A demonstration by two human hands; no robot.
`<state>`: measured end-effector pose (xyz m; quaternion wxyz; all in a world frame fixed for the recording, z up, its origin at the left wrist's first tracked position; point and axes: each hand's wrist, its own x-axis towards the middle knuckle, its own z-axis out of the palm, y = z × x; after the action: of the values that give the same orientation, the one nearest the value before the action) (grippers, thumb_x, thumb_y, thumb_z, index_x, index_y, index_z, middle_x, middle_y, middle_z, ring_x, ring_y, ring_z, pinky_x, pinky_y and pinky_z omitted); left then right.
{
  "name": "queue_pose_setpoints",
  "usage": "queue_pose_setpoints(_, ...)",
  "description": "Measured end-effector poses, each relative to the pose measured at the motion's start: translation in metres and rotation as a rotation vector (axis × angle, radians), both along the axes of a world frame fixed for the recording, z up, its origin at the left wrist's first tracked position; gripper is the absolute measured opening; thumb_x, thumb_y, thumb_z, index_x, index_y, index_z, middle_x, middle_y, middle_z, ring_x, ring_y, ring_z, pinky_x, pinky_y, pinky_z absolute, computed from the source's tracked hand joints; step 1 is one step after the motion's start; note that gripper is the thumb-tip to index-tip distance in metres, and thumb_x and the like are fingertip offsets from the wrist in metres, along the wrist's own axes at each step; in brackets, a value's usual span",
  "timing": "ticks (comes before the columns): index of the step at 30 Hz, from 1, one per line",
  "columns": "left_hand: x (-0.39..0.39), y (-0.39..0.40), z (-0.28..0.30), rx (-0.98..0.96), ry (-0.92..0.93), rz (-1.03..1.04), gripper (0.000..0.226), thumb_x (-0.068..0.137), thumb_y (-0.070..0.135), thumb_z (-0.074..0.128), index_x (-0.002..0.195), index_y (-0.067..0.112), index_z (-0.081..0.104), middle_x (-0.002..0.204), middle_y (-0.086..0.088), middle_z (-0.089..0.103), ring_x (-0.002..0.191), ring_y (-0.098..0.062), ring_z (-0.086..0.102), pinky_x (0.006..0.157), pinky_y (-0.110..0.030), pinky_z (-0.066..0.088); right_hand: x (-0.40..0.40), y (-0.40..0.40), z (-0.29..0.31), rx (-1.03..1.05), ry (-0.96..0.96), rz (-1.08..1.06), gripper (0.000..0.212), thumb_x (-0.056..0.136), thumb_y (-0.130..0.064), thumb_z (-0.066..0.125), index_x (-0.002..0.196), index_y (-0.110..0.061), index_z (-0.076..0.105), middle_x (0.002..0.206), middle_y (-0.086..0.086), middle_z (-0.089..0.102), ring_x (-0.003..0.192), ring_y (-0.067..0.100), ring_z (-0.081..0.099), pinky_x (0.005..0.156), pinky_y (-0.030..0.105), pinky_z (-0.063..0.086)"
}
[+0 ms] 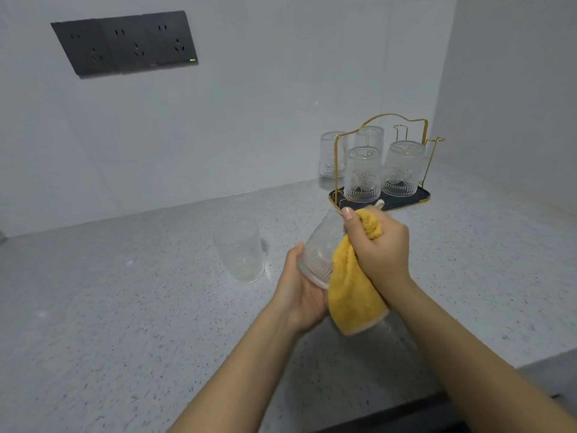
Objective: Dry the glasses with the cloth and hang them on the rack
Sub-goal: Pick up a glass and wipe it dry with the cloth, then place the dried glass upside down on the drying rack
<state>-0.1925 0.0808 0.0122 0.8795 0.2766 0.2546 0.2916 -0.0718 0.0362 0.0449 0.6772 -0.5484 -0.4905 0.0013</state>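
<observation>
Head view: the right hand (pixel 379 248) has its fingers (pixel 354 228) curled tight round a bunched yellow cloth (pixel 351 295), thumb laid along the wall of the glass (pixel 321 248) it is wiping. The left hand (pixel 301 293) cups the glass from below, fingers wrapped round its thick ribbed end, thumb up the near side. The glass is tilted, its long axis running from about seven o'clock at the left palm up to one o'clock, where its far end lies under the right thumb. Most of the cloth hangs loose below the right fist, over the left wrist.

Outward from the hands, the rack (pixel 379 170) stands on the desk (pixel 125 307) at one o'clock, near, almost in line with the glass's axis. Its gold wire frame rises from a dark tray and carries several glasses upside down; a bare wire prong (pixel 401 132) shows at the back right. One more glass (pixel 239 251) waits on the desk at ten o'clock, well apart from the rack.

Judging by this, drying is under way, and the hang will call for a carry towards one o'clock, mouth turned down over a free prong. The left hand already bears the glass, so it seems better placed for that.
</observation>
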Motion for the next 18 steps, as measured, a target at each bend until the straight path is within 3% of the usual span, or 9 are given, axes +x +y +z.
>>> queue_pose_setpoints(2,0.000,0.000,-0.001,0.008,0.043,-0.063,0.068,0.098,0.059,0.029,0.136,0.009,0.055,0.142,-0.022,0.052,0.131,-0.036,0.048,0.112,-0.052,0.036,0.000,-0.001,0.001,0.033,-0.009,0.017,0.048,0.086,-0.038,0.057,0.051,-0.010,0.042,0.045,0.004,0.042,0.043,0.013,0.040,0.044,0.030,0.036)
queue_pose_setpoints(5,0.004,-0.003,-0.004,0.196,0.040,0.011,0.066,0.096,0.060,0.031,0.138,0.014,0.052,0.135,-0.018,0.059,0.120,-0.033,0.060,0.098,-0.051,0.050,0.005,0.001,0.006,0.042,0.092,-0.060,0.049,0.089,-0.033,0.059,0.048,-0.022,0.035,0.043,-0.010,0.033,0.041,0.007,0.034,0.044,0.022,0.030)
queue_pose_setpoints(9,0.012,-0.011,-0.009,0.354,0.055,0.132,0.052,0.095,0.030,0.054,0.140,0.007,0.041,0.136,-0.021,0.057,0.123,-0.036,0.058,0.104,-0.056,0.045,0.013,0.008,0.003,-0.038,0.215,-0.133,0.051,0.089,-0.036,0.057,0.047,-0.024,0.033,0.042,-0.010,0.034,0.042,0.005,0.034,0.043,0.019,0.028)
queue_pose_setpoints(12,0.009,-0.009,-0.008,0.377,0.058,0.120,0.055,0.093,0.034,0.053,0.138,0.004,0.047,0.133,-0.021,0.060,0.121,-0.035,0.059,0.098,-0.049,0.051,0.012,0.004,-0.002,0.011,0.149,-0.097,0.046,0.089,-0.038,0.056,0.049,-0.026,0.037,0.043,-0.010,0.041,0.043,0.004,0.038,0.045,0.017,0.031)
queue_pose_setpoints(16,0.007,-0.009,-0.001,0.268,0.022,0.120,0.061,0.088,0.043,0.052,0.138,0.007,0.051,0.133,-0.019,0.061,0.124,-0.034,0.057,0.109,-0.051,0.041,0.018,-0.008,-0.006,0.088,0.002,-0.045,0.039,0.087,-0.043,0.056,0.061,-0.015,0.050,0.050,-0.005,0.047,0.048,0.010,0.046,0.046,0.020,0.037)
queue_pose_setpoints(18,0.008,-0.009,0.001,0.307,0.074,0.153,0.059,0.086,0.042,0.055,0.134,0.007,0.053,0.123,-0.016,0.067,0.104,-0.031,0.066,0.090,-0.040,0.053,0.026,-0.011,-0.008,0.086,-0.007,-0.068,0.037,0.087,-0.044,0.055,0.066,-0.013,0.054,0.055,-0.005,0.051,0.051,0.009,0.049,0.048,0.018,0.039)
